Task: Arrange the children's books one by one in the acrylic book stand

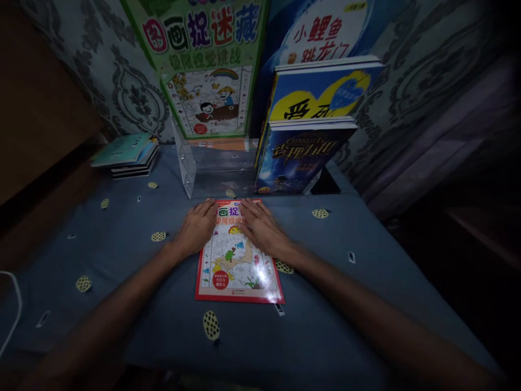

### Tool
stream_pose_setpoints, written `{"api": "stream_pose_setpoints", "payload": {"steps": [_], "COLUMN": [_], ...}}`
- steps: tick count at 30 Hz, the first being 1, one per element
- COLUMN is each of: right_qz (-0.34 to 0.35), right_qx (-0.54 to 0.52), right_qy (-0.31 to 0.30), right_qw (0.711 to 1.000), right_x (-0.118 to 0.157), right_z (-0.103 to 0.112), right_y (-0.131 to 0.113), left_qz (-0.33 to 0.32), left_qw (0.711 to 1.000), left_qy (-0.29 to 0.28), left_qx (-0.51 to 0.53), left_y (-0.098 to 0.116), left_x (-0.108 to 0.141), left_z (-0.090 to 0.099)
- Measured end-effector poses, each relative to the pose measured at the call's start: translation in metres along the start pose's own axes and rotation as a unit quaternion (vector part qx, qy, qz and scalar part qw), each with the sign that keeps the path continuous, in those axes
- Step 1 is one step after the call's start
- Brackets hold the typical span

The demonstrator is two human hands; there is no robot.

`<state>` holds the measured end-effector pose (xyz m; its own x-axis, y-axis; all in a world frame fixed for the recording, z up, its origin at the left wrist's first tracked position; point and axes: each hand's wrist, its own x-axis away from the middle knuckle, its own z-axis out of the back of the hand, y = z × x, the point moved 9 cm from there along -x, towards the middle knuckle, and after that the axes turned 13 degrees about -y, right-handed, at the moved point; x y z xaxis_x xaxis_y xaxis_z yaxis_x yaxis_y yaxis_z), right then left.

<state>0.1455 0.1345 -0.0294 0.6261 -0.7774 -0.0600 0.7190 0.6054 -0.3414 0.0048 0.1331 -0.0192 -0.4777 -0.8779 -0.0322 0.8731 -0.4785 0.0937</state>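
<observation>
A thin red-bordered picture book [240, 266] lies flat on the cloth, its cover facing up. My left hand [198, 227] rests on its upper left edge with the fingers stretched out. Across from it, my right hand [264, 229] lies flat over the upper right part of the cover, fingers extended. Part of the title is hidden under both hands. Just beyond the book stands a clear acrylic rack [220, 174]. A green picture book [211, 70] leans upright in its left side.
On the rack's right stand a dark blue book [305, 157], a blue and yellow book [321, 92] and a tall blue book [325, 27]. A stack of thin books [126, 152] lies at the back left. A white cable [18, 304] curves at the left edge.
</observation>
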Motion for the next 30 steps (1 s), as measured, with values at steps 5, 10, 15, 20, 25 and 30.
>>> {"api": "stream_pose_setpoints", "payload": {"steps": [5,10,15,20,25,30], "right_qz": [-0.032,-0.018,0.01,0.029,0.029,0.03], "right_qx": [-0.027,-0.048,-0.081,-0.11,-0.124,-0.147], "right_qy": [0.002,0.022,0.049,0.052,0.057,0.067], "right_qw": [0.999,0.998,0.995,0.992,0.99,0.986], "right_x": [0.018,0.018,0.019,0.018,0.016,0.014], "right_z": [0.007,0.009,0.011,0.014,0.019,0.023], "right_y": [0.028,0.031,0.038,0.047,0.049,0.054], "left_qz": [0.015,-0.02,-0.105,-0.136,-0.139,-0.147], "left_qw": [0.999,0.998,0.993,0.99,0.99,0.988], "left_qy": [-0.034,-0.05,-0.053,-0.031,-0.011,-0.036], "left_qx": [-0.039,-0.041,0.002,0.025,0.023,-0.017], "left_y": [0.004,0.022,0.057,0.075,0.078,0.09], "left_x": [0.0,-0.013,-0.039,-0.053,-0.051,-0.04], "left_z": [0.003,0.004,-0.003,0.0,0.006,0.002]}}
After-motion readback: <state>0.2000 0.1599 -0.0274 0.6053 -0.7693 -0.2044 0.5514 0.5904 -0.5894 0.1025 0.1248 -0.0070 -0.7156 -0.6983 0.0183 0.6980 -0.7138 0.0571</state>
